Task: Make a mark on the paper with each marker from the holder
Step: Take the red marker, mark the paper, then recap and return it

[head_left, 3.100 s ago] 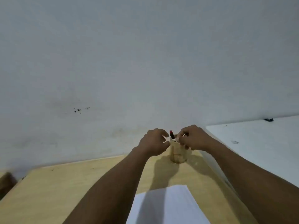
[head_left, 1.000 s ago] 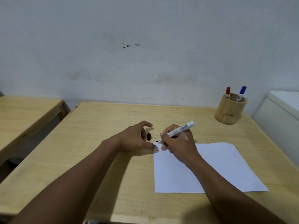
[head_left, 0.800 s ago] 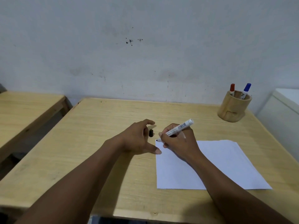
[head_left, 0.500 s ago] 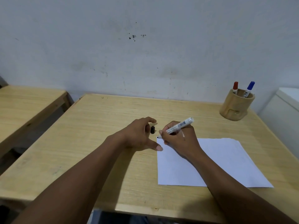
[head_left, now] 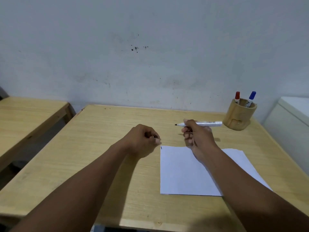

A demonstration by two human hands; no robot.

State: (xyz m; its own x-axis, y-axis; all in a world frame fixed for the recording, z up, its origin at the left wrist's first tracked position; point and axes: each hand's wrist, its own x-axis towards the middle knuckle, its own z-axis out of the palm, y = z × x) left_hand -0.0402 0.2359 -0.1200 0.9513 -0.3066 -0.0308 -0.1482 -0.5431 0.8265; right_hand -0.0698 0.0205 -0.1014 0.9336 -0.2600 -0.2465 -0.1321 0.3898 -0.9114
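Note:
A white sheet of paper (head_left: 182, 171) lies on the wooden table (head_left: 103, 148), with a short black mark (head_left: 161, 147) at its top left corner. My right hand (head_left: 197, 136) holds an uncapped white marker (head_left: 207, 123) level above the table, black tip pointing left. My left hand (head_left: 143, 139) is curled just left of the paper's corner, closed on the marker's black cap (head_left: 155, 136), which barely shows. A round wooden holder (head_left: 239, 117) at the back right holds a red-capped marker (head_left: 237, 97) and a blue-capped marker (head_left: 251, 97).
A grey-white wall (head_left: 150, 56) runs right behind the table. A second wooden table (head_left: 28, 118) stands to the left across a gap. A white cabinet (head_left: 291, 121) borders the table on the right.
My right hand lifted the marker off the paper's top left corner and swung it level, up and to the right. A short black mark now shows there. My left hand curled around the cap.

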